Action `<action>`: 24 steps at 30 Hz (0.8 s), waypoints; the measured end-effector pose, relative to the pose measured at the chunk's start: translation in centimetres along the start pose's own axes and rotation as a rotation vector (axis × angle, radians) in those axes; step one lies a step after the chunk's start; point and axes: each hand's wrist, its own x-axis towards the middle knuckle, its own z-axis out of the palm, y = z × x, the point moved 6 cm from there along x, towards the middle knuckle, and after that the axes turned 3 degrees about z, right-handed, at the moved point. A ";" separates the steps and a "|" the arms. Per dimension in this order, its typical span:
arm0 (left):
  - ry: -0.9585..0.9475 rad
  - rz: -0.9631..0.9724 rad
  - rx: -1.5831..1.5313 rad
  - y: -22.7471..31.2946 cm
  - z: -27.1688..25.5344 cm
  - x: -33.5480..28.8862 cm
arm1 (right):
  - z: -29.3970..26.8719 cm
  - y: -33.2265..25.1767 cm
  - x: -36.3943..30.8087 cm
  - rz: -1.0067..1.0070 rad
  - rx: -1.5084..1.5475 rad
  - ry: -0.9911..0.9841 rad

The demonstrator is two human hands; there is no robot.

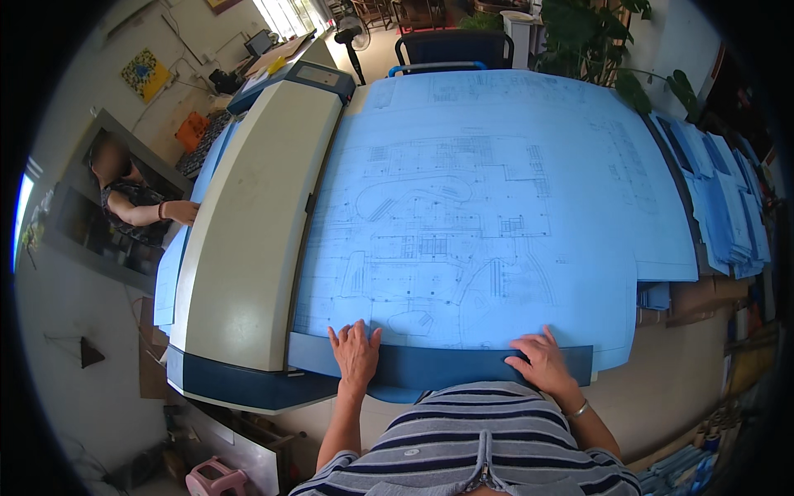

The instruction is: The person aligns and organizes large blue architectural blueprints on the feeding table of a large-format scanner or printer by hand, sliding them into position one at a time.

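A large blue sheet printed with a building plan (463,289) is spread in front of me, with more sheet edges visible at its right. My left hand (356,354) rests palm down at the sheet's near edge, fingers apart, over the dark blue front strip (447,365) of a wide plan-printing machine (248,215). Farther right, my right hand (543,360) lies over the same strip, its fingers stretched onto the paper and its thumb apart. Neither hand grips anything. The sheet's left side meets the machine's long beige cover.
At the left, another person's hand (179,212) reaches to the machine's far side, beside blue paper (168,277). Folded blue sheets (719,198) are stacked at the right. A dark chair (455,51) and a fan (353,40) stand beyond; a pink stool (217,477) is lower left.
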 end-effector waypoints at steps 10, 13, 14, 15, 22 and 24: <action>-0.121 -0.173 0.135 2.2 -0.5 0.6 | -5.6 3.9 -2.2 0.051 -0.002 0.083; -0.009 -0.078 -0.017 8.1 -1.2 0.9 | -7.5 5.5 -3.0 0.076 0.008 0.124; 0.013 0.004 -0.099 11.1 -1.3 0.8 | -8.3 6.1 -3.3 0.072 0.007 0.127; 0.035 0.085 -0.181 14.4 -1.5 0.5 | -9.1 6.7 -3.6 0.067 0.005 0.130; -0.035 0.377 -0.343 28.5 -0.4 -2.0 | -13.6 10.5 -5.1 -0.003 0.006 0.150; -0.034 0.336 -0.296 29.2 -0.4 -2.5 | -15.0 12.4 -5.8 0.004 -0.004 0.172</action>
